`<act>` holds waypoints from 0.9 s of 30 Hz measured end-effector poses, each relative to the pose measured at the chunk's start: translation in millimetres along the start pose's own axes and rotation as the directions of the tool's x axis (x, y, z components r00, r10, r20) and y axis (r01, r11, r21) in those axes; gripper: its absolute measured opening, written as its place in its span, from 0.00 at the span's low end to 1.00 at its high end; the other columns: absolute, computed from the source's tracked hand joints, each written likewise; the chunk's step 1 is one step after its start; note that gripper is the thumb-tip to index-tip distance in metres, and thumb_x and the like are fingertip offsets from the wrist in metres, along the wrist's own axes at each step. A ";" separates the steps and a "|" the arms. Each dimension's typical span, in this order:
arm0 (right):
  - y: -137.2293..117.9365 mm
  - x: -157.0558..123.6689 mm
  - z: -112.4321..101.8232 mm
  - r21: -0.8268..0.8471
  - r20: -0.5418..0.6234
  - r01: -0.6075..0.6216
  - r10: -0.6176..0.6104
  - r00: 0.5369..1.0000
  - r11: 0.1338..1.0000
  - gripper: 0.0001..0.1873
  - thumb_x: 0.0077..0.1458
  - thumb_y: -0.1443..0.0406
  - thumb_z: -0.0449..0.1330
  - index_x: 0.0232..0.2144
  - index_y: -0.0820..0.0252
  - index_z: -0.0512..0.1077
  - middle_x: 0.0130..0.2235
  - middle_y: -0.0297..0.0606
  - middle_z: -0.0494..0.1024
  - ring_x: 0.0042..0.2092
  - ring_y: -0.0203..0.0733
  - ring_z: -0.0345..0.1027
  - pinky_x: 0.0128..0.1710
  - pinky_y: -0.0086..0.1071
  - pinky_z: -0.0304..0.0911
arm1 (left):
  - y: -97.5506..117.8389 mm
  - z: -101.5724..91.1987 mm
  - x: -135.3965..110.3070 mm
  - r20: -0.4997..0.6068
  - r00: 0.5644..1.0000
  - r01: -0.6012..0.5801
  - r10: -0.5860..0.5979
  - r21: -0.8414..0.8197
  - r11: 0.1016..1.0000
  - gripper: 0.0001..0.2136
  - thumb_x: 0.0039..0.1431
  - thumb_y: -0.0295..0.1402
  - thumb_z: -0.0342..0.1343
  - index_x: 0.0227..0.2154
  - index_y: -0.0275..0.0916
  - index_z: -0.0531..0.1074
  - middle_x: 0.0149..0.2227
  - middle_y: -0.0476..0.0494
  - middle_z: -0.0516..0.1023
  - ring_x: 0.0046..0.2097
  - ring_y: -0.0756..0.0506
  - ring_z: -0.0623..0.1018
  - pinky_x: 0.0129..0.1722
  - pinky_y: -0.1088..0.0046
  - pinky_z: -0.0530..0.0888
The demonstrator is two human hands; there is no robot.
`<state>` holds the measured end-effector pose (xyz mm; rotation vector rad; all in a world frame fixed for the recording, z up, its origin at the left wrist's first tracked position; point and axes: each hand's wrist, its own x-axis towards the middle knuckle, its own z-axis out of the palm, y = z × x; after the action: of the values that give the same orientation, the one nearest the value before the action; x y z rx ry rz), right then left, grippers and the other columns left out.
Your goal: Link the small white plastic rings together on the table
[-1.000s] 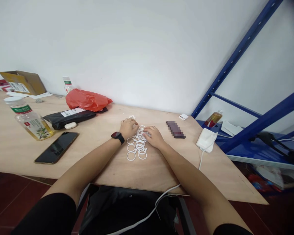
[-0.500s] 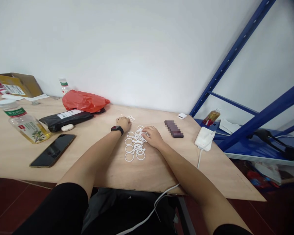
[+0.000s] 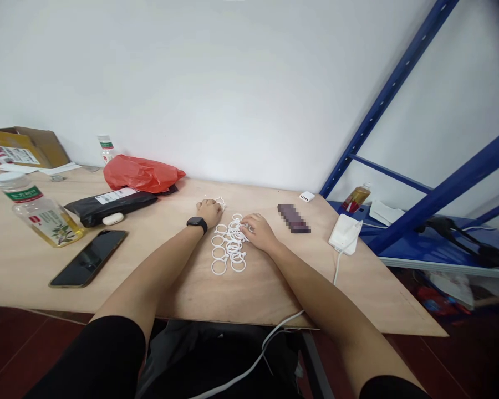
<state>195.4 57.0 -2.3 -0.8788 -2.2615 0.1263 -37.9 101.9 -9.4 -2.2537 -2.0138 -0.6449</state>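
Observation:
Several white plastic rings (image 3: 219, 253), each with a small knob or loop on its edge, lie in a loose, overlapping cluster on the wooden table (image 3: 170, 293). My right hand (image 3: 260, 231) rests at the right side of this cluster, fingers curled and fingertips on a ring there; part of it is hidden. Farther back, my left hand (image 3: 209, 210), with a black watch (image 3: 197, 223) on the wrist, lies on the table with bent fingers. Some white rings (image 3: 220, 200) show just beyond its fingers. What those fingers hold, if anything, is hidden.
Left are a phone (image 3: 89, 259), an oil-like bottle (image 3: 39, 213), a white case (image 3: 113, 218), a black package (image 3: 108, 205) and a red bag (image 3: 143, 173). Right are a blurred-out dark object (image 3: 294, 218), a white charger (image 3: 344, 234) with cable, and a blue shelf rack (image 3: 399, 221).
My left hand has shifted very slightly and its fingers look more bent. My right hand stays at the ring cluster. The whole view has moved a little.

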 end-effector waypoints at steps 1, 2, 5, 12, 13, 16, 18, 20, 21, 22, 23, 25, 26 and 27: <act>0.0 0.2 0.2 0.002 0.000 0.000 0.000 1.000 1.000 0.07 0.59 0.63 0.60 0.40 0.56 0.76 0.44 0.41 0.78 0.47 0.44 0.69 0.50 0.41 0.62 | 1.5 -1.2 -1.8 -0.007 1.000 -0.013 0.013 -0.003 1.000 0.10 0.60 0.37 0.51 0.34 0.41 0.77 0.50 0.37 0.75 0.53 0.35 0.68 0.51 0.52 0.58; -0.3 0.4 0.2 0.004 0.000 0.001 -0.001 1.000 1.000 0.07 0.59 0.63 0.60 0.40 0.56 0.75 0.44 0.41 0.78 0.47 0.45 0.69 0.50 0.41 0.62 | 3.4 -2.9 -3.8 -0.017 0.999 -0.028 0.028 -0.008 1.000 0.10 0.60 0.36 0.51 0.33 0.41 0.77 0.49 0.37 0.76 0.53 0.35 0.68 0.51 0.53 0.58; -2.2 1.1 -0.6 0.003 -0.015 -0.007 0.007 1.000 1.000 0.09 0.59 0.63 0.60 0.42 0.56 0.75 0.45 0.42 0.78 0.47 0.46 0.70 0.49 0.42 0.63 | 11.6 -11.5 -11.8 -0.075 0.994 -0.081 0.077 -0.057 0.995 0.09 0.61 0.35 0.51 0.33 0.41 0.76 0.49 0.38 0.76 0.51 0.37 0.70 0.51 0.54 0.58; -2.1 0.6 -1.1 0.086 -0.196 -0.120 0.135 0.971 0.989 0.18 0.63 0.62 0.54 0.54 0.58 0.67 0.43 0.43 0.78 0.46 0.47 0.70 0.50 0.43 0.64 | 39.5 -44.3 -44.2 -0.229 0.915 -0.365 0.331 -0.125 0.923 0.08 0.65 0.37 0.51 0.37 0.43 0.74 0.55 0.42 0.74 0.55 0.40 0.69 0.56 0.53 0.56; -1.9 0.6 -1.2 0.095 -0.216 -0.124 0.143 0.966 0.988 0.19 0.63 0.62 0.53 0.55 0.58 0.67 0.43 0.43 0.78 0.46 0.47 0.71 0.50 0.43 0.64 | 42.2 -46.9 -49.1 -0.231 0.902 -0.397 0.364 -0.111 0.911 0.08 0.65 0.37 0.50 0.37 0.43 0.74 0.55 0.42 0.74 0.55 0.40 0.70 0.56 0.53 0.55; -2.6 1.0 -2.3 0.098 -0.238 -0.094 0.115 0.965 0.991 0.16 0.63 0.62 0.53 0.52 0.57 0.70 0.42 0.42 0.79 0.45 0.47 0.71 0.49 0.42 0.65 | 45.7 -48.2 -59.5 -0.222 0.871 -0.466 0.439 -0.086 0.881 0.08 0.66 0.36 0.50 0.37 0.42 0.73 0.56 0.42 0.73 0.55 0.41 0.71 0.58 0.53 0.54; -3.6 1.4 -3.5 0.083 -0.226 -0.052 0.070 0.972 0.995 0.12 0.64 0.62 0.53 0.46 0.56 0.73 0.41 0.41 0.79 0.45 0.47 0.71 0.48 0.42 0.65 | 44.5 -45.7 -62.3 -0.205 0.857 -0.497 0.473 -0.086 0.864 0.08 0.67 0.36 0.49 0.37 0.42 0.73 0.56 0.42 0.73 0.54 0.42 0.71 0.58 0.53 0.55; -4.3 1.7 -4.4 0.071 -0.223 -0.025 0.040 0.974 0.997 0.11 0.63 0.62 0.54 0.41 0.55 0.76 0.40 0.41 0.80 0.44 0.46 0.71 0.48 0.42 0.66 | 42.2 -43.1 -62.7 -0.190 0.849 -0.515 0.492 -0.097 0.852 0.09 0.67 0.37 0.49 0.37 0.42 0.73 0.56 0.42 0.73 0.54 0.42 0.71 0.58 0.54 0.56; -4.6 1.8 -4.6 0.070 -0.224 -0.017 0.033 0.974 0.997 0.11 0.63 0.62 0.54 0.41 0.55 0.76 0.39 0.41 0.80 0.44 0.46 0.72 0.48 0.42 0.66 | 41.0 -42.1 -62.4 -0.186 0.848 -0.520 0.497 -0.102 0.848 0.09 0.67 0.37 0.49 0.37 0.42 0.73 0.56 0.42 0.74 0.53 0.42 0.72 0.58 0.54 0.56; -4.7 1.8 -4.7 0.071 -0.226 -0.014 0.030 0.974 0.997 0.10 0.63 0.62 0.55 0.40 0.55 0.76 0.39 0.41 0.81 0.44 0.46 0.72 0.48 0.42 0.66 | 40.1 -41.5 -62.0 -0.184 0.847 -0.522 0.499 -0.107 0.846 0.09 0.67 0.37 0.49 0.37 0.42 0.73 0.56 0.42 0.74 0.53 0.42 0.72 0.58 0.54 0.56; -4.9 1.8 -4.6 0.073 -0.228 -0.013 0.030 0.973 0.997 0.10 0.62 0.62 0.56 0.40 0.55 0.77 0.39 0.41 0.81 0.43 0.46 0.72 0.48 0.42 0.66 | 39.4 -41.1 -61.7 -0.185 0.846 -0.524 0.501 -0.110 0.845 0.09 0.67 0.37 0.49 0.37 0.42 0.73 0.55 0.41 0.74 0.53 0.42 0.72 0.58 0.54 0.56; -5.3 1.7 -4.2 0.078 -0.227 -0.012 0.030 0.974 0.997 0.10 0.61 0.63 0.57 0.42 0.55 0.77 0.40 0.40 0.81 0.44 0.46 0.72 0.47 0.42 0.66 | 39.2 -40.8 -61.6 -0.192 0.840 -0.532 0.507 -0.110 0.840 0.10 0.67 0.37 0.49 0.37 0.41 0.73 0.55 0.41 0.74 0.53 0.42 0.72 0.58 0.55 0.56; -5.6 1.6 -4.0 0.080 -0.224 -0.009 0.026 0.974 0.997 0.10 0.61 0.63 0.57 0.42 0.55 0.76 0.41 0.40 0.81 0.44 0.46 0.72 0.47 0.42 0.67 | 39.6 -40.7 -61.7 -0.196 0.837 -0.537 0.511 -0.110 0.837 0.10 0.67 0.38 0.49 0.37 0.41 0.73 0.55 0.41 0.74 0.53 0.42 0.72 0.58 0.55 0.57; -5.9 1.4 -3.9 0.081 -0.224 -0.002 0.020 0.974 0.997 0.11 0.62 0.63 0.56 0.43 0.54 0.76 0.41 0.40 0.81 0.44 0.46 0.72 0.47 0.42 0.67 | 40.1 -40.5 -61.9 -0.200 0.833 -0.542 0.515 -0.110 0.833 0.10 0.67 0.38 0.48 0.37 0.41 0.73 0.54 0.41 0.75 0.53 0.42 0.72 0.57 0.55 0.57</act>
<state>193.9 52.7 3.3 -0.8206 -2.0271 0.1159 -14.3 25.2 16.1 -2.5820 -1.2006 -0.9115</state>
